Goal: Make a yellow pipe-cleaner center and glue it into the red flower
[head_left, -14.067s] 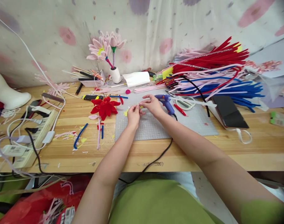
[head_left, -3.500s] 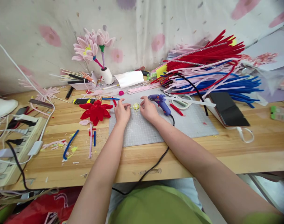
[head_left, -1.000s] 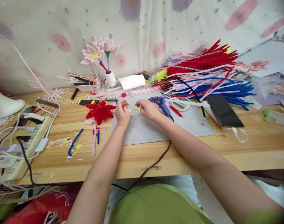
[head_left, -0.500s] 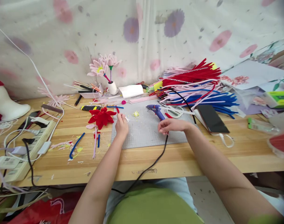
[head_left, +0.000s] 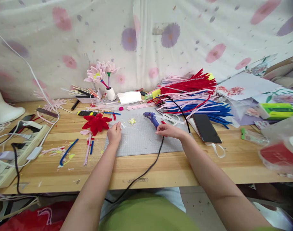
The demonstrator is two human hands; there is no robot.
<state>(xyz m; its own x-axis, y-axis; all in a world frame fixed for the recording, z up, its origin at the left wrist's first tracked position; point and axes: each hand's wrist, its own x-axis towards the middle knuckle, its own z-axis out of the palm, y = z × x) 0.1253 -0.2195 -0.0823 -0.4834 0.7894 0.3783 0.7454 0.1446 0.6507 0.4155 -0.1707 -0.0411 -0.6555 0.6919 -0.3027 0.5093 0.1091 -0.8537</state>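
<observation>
My left hand is over the left edge of the grey cutting mat, fingers pinched together; what they hold, if anything, is too small to make out. A white scrap shows by its fingertips. Just behind it is a short red pipe cleaner piece. My right hand is closed at the lower end of the handle of a blue glue gun, whose nozzle points left. Between the hands, a small yellow-and-white stamen cluster rests on the mat. A red fuzzy flower lies left of my left hand.
Bundled pipe cleaners are heaped behind the mat, near white scissors. A phone lies to the right. Pink flowers stand in a white vase. The glue gun's black cord hangs over the table edge; a power strip is left.
My left hand has drawn back slightly toward me and left, away from the short red piece, which stays put. My right hand stays at the glue gun. The whole view has shifted a little.
</observation>
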